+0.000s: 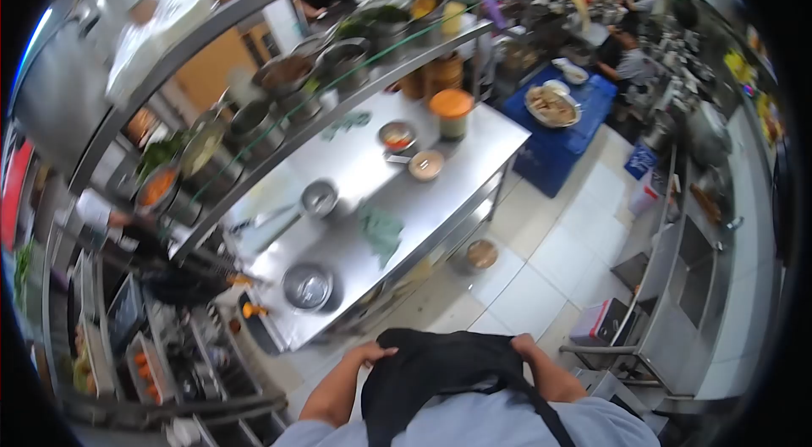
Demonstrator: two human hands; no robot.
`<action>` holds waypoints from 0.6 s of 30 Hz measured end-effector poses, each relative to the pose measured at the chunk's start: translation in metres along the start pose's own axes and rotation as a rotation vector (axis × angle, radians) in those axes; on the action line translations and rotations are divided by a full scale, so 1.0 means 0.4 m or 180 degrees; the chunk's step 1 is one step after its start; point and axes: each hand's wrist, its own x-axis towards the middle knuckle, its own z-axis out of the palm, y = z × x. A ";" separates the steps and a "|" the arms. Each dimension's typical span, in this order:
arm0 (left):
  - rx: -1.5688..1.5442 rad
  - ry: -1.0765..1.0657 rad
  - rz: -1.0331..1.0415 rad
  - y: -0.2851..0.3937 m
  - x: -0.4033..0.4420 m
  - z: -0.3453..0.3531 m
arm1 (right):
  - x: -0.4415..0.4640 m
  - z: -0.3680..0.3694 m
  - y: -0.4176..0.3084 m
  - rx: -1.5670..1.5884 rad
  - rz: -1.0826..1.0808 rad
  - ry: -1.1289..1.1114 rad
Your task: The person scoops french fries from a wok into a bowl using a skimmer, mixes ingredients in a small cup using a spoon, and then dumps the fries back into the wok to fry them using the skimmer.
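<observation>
A black apron [440, 367] hangs over the front of my body, its upper edge in view spread wide between my hands. My left hand [372, 353] is at the apron's left edge, fingers closed against the cloth. At the opposite edge, my right hand [526, 347] curls round the fabric, its fingertips hidden behind it. Ahead to the left stands a steel worktable [355, 265]. On its near end are a metal bowl [307, 287] and an orange-handled tool [254, 310]. A green cloth [382, 231] lies crumpled near the table's edge.
An overhead shelf [338, 92] carries several pots. A container with an orange lid [452, 113] stands on the table's far end. On the tiled floor is a round container [482, 254]. A blue crate [562, 130] bears a bowl of food. A sink unit [677, 303] flanks the right; a co-worker [633, 62] is beyond.
</observation>
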 end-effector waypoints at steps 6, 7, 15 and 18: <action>0.0807 0.1406 -0.0096 -0.032 0.097 0.082 | 0.015 -0.067 -0.046 0.1764 0.0974 0.0438; 0.0722 0.1526 -0.0358 0.026 0.046 0.085 | 0.004 -0.061 -0.044 0.1888 0.0961 0.0527; 0.0637 0.2084 -0.0428 0.166 0.041 0.003 | -0.219 -0.051 0.028 0.1578 -0.0130 -0.0049; 0.0465 0.2588 0.1601 0.194 0.045 -0.086 | -0.432 -0.214 -0.006 0.1140 -0.0976 -0.0115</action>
